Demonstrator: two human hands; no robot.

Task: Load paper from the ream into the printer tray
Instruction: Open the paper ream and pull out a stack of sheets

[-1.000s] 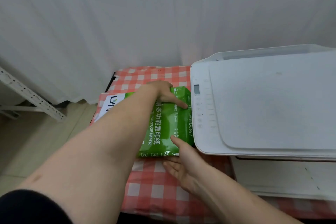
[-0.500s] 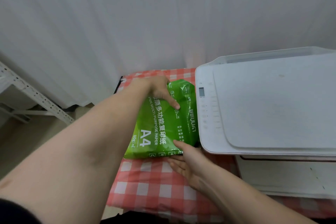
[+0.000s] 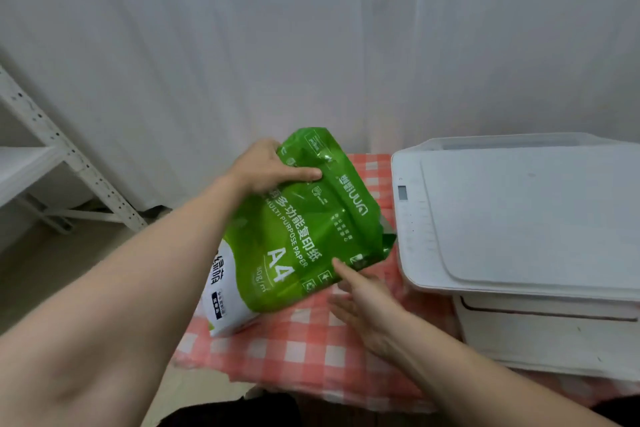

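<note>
Green-wrapped ream [image 3: 304, 236] tilted above the checked cloth [image 3: 294, 350], just left of the printer [image 3: 519, 218], its upper edge gripped by the left hand [image 3: 273, 166]; the right hand [image 3: 363, 302] is held spread at the lower edge. Support from beneath is advised before sheets are drawn.

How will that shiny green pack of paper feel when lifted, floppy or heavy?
Probably bendy: the green plastic-wrapped paper pack bows where the left hand grips its top. Likely slippery, since the wrapper shines. Perhaps heavyish: its bottom end rests on the pink checked cloth.
</note>
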